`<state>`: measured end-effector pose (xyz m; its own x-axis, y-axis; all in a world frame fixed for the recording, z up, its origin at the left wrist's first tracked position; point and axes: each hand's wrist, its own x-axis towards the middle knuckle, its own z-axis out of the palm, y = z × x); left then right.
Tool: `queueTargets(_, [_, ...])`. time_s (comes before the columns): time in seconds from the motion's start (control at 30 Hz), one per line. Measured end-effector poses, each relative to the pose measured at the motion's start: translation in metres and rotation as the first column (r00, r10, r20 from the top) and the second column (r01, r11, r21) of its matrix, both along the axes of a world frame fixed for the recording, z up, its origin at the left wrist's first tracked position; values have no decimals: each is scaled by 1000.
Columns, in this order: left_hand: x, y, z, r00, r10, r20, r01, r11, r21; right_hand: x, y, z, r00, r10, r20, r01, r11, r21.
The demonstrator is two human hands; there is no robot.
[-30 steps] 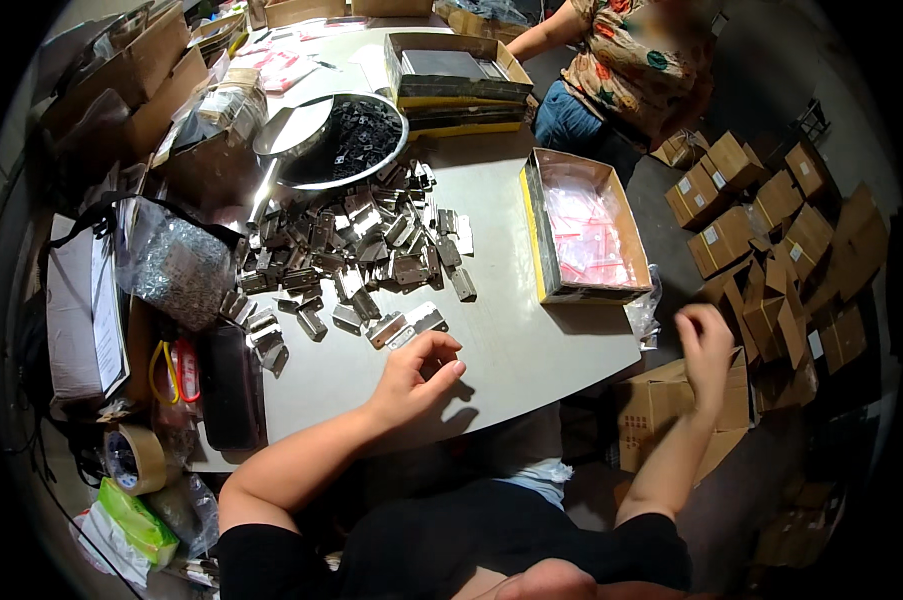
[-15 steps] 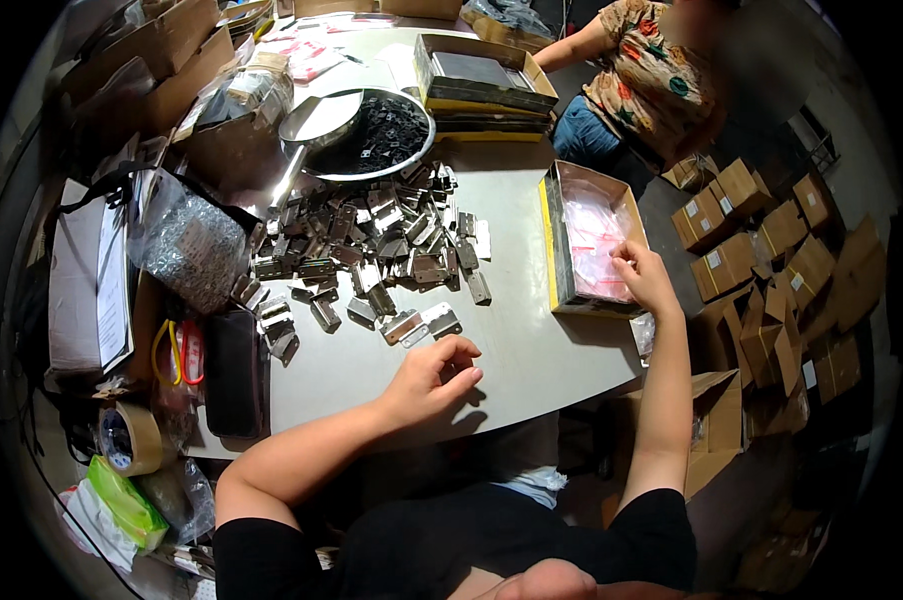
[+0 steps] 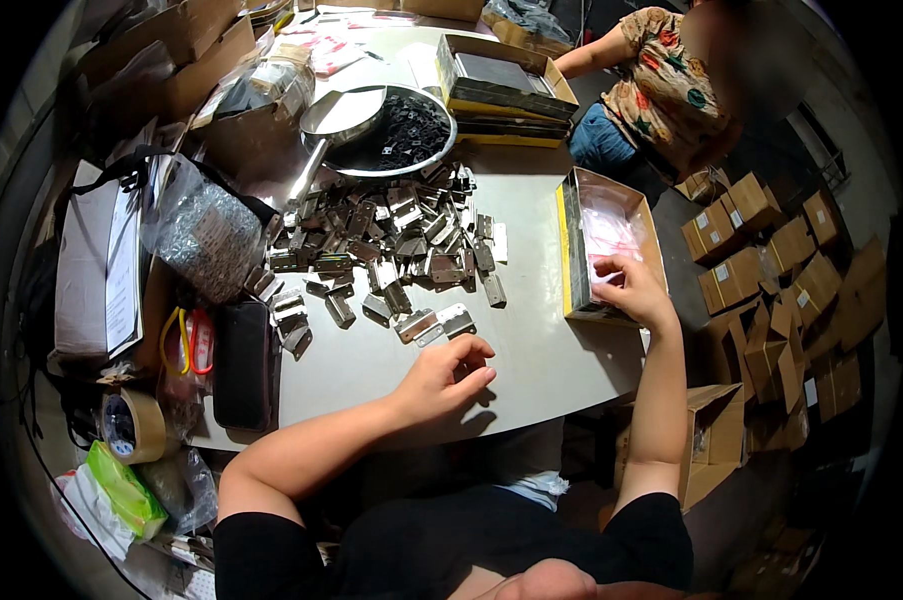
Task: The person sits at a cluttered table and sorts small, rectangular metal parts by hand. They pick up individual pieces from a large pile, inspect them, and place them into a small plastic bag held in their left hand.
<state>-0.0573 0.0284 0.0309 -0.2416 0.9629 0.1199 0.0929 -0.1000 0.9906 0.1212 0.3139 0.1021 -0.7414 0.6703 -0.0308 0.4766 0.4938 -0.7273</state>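
Observation:
My left hand (image 3: 443, 380) rests near the table's front edge. Its fingers are half curled, thumb apart, with nothing in them. Just beyond it lie several metal brackets (image 3: 436, 322), at the near side of a large heap of brackets (image 3: 401, 230). My right hand (image 3: 636, 292) reaches over the near end of an open cardboard box (image 3: 569, 250) with yellow and black sides. Inside the box lie clear plastic bags with pink edges (image 3: 609, 228). Thumb and forefinger are bent and spaced apart over these bags; whether they touch one is hard to see.
Behind the heap stands a metal basin (image 3: 451, 140) of black parts, with a metal scoop (image 3: 341, 112) on it. A bag of small parts (image 3: 206, 240), a dark case (image 3: 243, 368) and scissors (image 3: 178, 340) lie left. A person (image 3: 661, 90) is at the far right, near stacked cartons (image 3: 731, 280).
My right hand has shifted left across the bags, and its thumb and forefinger have spread. My left hand holds its pose. The whole view has moved slightly.

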Motion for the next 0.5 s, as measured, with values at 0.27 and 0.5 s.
queueTargets(0.27, [0, 2, 2, 999, -1, -37, 3, 999, 46, 1, 1, -9, 980, -199, -6, 188, 917, 350])
queueTargets(0.5, [4, 7, -5, 923, 302, -238, -206, 912, 355, -29, -121, 16, 919, 394, 0, -344, 803, 487])
